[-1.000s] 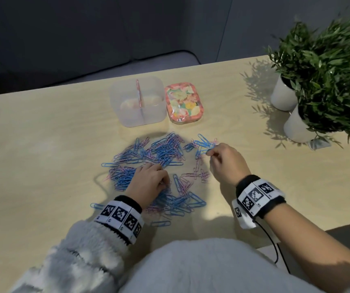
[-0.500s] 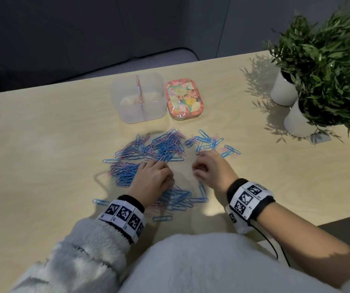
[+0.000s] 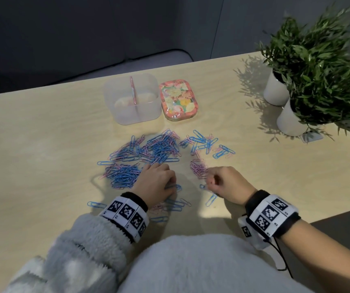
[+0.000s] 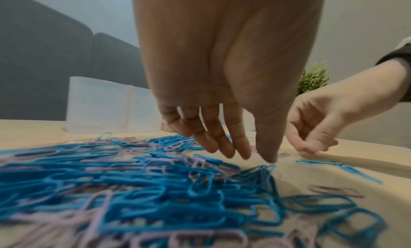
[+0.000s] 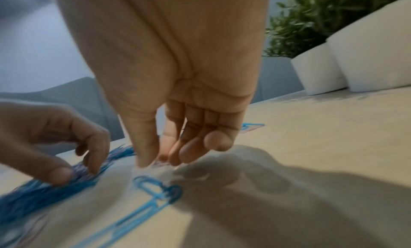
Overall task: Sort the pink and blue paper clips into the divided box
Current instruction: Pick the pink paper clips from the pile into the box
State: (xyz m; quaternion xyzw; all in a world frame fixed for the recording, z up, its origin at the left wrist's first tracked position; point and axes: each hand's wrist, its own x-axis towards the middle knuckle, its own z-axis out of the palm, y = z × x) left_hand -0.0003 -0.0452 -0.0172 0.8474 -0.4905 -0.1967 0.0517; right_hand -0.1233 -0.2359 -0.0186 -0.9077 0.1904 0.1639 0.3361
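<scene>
While the small pink and blue wire paper clips [image 3: 155, 151] lay heaped mid-table, short of the clear divided plastic box [image 3: 132, 98] towards the far edge, the left hand [image 3: 155, 182] was spread on them and the right hand [image 3: 226, 183] was loosely curled, seemingly holding nothing. Light, slippery and prone to tangling, they were judged best pinched singly.

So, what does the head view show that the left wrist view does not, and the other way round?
Only the head view shows the floral tin, the pink divider inside the divided box, both white plant pots, and the wrist bands.

Only the left wrist view shows the left hand from the palm side, its fingertips reaching down to the paper clips.

Both show the box, the mixed blue and pink clips, the table and the right hand.
</scene>
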